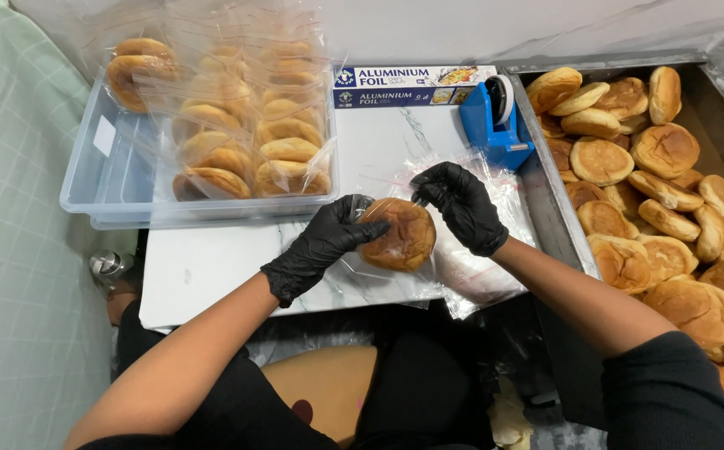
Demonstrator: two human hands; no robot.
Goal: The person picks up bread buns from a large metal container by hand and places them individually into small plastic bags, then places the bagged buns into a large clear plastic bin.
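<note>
A round golden bun (pixel 397 235) sits inside a clear plastic bag over the white marble board (pixel 212 267). My left hand (pixel 324 240), in a black glove, grips the bagged bun from its left side. Gloved in black too, my right hand (pixel 460 204) pinches the bag's open top just above and right of the bun. A stack of empty clear bags (pixel 478 267) lies under my right wrist.
A clear plastic tub (pixel 116 179) at the back left holds several bagged buns (pixel 249 137). A blue tape dispenser (pixel 497 121) and a foil box (pixel 412 85) stand behind the board. A metal tray (pixel 537 150) on the right is piled with loose buns (pixel 653 192).
</note>
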